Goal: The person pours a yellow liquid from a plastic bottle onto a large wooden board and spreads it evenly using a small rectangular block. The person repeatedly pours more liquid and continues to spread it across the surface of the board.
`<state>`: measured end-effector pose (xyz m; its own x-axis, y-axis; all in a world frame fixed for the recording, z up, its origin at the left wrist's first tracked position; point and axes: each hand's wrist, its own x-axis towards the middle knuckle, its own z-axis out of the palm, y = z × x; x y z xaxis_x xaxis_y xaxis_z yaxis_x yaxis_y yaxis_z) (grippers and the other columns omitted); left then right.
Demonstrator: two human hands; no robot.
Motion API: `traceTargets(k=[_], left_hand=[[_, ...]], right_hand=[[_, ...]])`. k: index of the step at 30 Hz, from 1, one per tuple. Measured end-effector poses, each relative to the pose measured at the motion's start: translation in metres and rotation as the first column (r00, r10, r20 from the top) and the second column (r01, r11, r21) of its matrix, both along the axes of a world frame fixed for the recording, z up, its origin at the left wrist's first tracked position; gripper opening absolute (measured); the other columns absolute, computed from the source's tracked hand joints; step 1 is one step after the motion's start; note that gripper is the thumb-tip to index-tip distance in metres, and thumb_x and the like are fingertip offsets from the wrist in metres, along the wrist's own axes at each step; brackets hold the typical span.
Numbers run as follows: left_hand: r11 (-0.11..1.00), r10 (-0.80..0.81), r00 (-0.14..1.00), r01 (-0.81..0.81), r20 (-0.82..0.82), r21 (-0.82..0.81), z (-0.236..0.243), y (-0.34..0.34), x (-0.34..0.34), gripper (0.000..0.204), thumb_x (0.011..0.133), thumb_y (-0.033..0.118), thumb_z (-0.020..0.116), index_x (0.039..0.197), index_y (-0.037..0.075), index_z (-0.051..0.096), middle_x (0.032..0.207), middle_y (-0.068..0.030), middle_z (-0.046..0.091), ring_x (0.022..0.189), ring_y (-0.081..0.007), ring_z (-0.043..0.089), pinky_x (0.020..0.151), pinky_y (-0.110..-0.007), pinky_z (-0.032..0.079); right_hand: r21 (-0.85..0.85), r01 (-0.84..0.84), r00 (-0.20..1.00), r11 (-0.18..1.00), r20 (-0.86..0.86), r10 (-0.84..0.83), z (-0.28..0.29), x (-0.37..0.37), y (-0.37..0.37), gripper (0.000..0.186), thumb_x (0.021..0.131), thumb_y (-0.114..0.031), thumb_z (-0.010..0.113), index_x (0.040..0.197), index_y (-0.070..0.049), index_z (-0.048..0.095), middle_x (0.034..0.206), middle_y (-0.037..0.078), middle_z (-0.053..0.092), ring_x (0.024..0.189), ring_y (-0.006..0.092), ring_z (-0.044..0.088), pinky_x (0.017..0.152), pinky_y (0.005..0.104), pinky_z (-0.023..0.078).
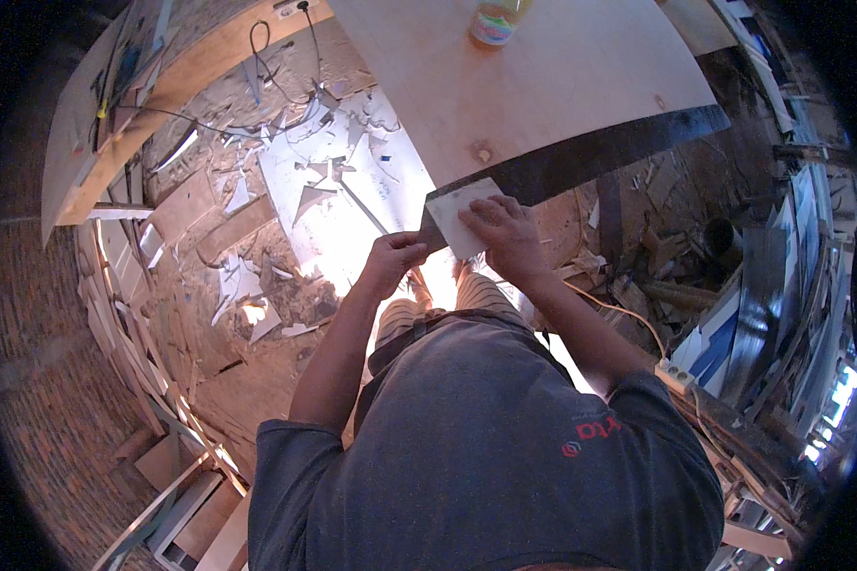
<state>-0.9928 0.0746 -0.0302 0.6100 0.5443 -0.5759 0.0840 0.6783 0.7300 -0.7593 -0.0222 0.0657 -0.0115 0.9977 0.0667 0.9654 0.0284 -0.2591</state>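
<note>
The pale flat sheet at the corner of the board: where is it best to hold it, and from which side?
Probably by its near edge, from the person's own side. The pale sheet lies flat against the plywood board, its lower part sticking out past the board's dark edge. The right hand already presses there; the left hand is beside its lower left corner.

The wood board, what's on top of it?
A bottle stands on the board at its far end. At the near edge, the right hand presses a pale sheet, hiding what lies beneath it.
</note>
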Motion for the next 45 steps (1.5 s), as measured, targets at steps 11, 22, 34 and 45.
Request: traceTargets(k=[11, 22, 34, 45], left_hand=[[1.0, -0.003, 0.997, 0.004, 0.083, -0.016, -0.006, -0.001, 0.001, 0.035, 0.092, 0.003, 0.074, 0.125, -0.008, 0.067, 0.104, -0.0113, 0.073, 0.088, -0.016, 0.068, 0.081, -0.03, 0.058], [1.0, -0.013, 0.999, 0.012, 0.039, 0.023, -0.02, -0.005, 0.004, 0.037, 0.093, 0.006, 0.072, 0.126, -0.009, 0.067, 0.108, -0.0116, 0.073, 0.095, -0.0183, 0.067, 0.088, -0.034, 0.054], [0.993, 0.009, 1.0, -0.01, 0.008, 0.115, -0.002, -0.005, 0.001, 0.038, 0.088, 0.011, 0.079, 0.119, -0.009, 0.071, 0.098, -0.0118, 0.074, 0.086, -0.0176, 0.068, 0.081, -0.033, 0.056], [0.991, 0.072, 0.997, -0.073, 0.011, 0.112, -0.004, -0.01, 0.002, 0.039, 0.088, 0.008, 0.079, 0.122, -0.009, 0.07, 0.097, -0.0121, 0.075, 0.085, -0.0162, 0.068, 0.079, -0.032, 0.055]], right_hand=[[0.006, 0.042, 0.998, 0.999, 0.047, -0.042, -0.008, 0.007, 0.002, 0.055, 0.077, -0.007, 0.079, 0.129, -0.021, 0.071, 0.129, 0.003, 0.066, 0.125, 0.0299, 0.055, 0.098, 0.05, 0.047], [-0.341, 0.055, 0.998, 0.939, 0.041, -0.043, 0.044, 0.002, -0.04, 0.049, 0.078, 0.0, 0.071, 0.124, -0.019, 0.074, 0.124, 0.003, 0.069, 0.119, 0.0304, 0.059, 0.097, 0.0491, 0.049], [-0.022, 0.041, 0.996, 0.999, 0.086, -0.039, 0.022, 0.004, -0.003, 0.053, 0.08, -0.002, 0.07, 0.13, -0.017, 0.07, 0.123, 0.004, 0.068, 0.113, 0.0298, 0.062, 0.091, 0.0417, 0.055], [-0.184, 0.185, 0.976, 0.965, 0.153, -0.158, 0.036, -0.003, 0.024, 0.039, 0.089, -0.013, 0.065, 0.127, -0.008, 0.07, 0.105, 0.014, 0.072, 0.097, 0.0337, 0.067, 0.084, 0.0464, 0.057]])
